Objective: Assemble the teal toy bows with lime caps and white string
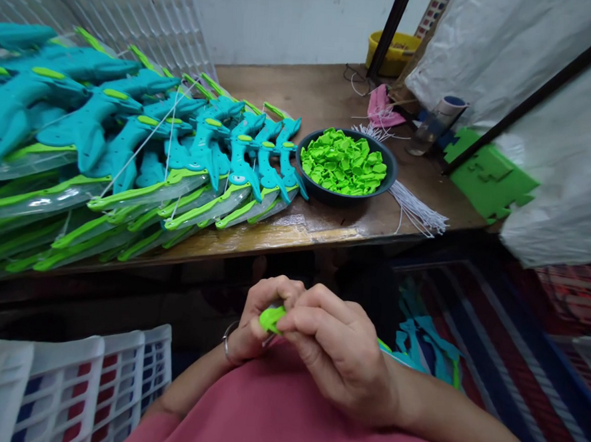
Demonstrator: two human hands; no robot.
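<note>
Close in front of my pink shirt, my left hand [262,316] and my right hand [335,347] meet around a small bright green plastic piece [271,319]. Both hands are closed, with the fingertips pinching the piece from either side. A bit of white cord seems to show just below it, though my fingers hide most of it. On the table ahead, a dark round bowl [344,198] holds a heap of similar green pieces [343,162]. To its left lie piled turquoise and green toy bows [205,135] strung with white cord.
A bundle of white cords [419,208] lies at the table's [294,234] front edge. Behind are a yellow tub [393,53], a pink cloth [382,107], a clear bottle [434,126] and a green foam mat [493,176]. A white crate [95,382] stands lower left; turquoise parts [431,346] lie lower right.
</note>
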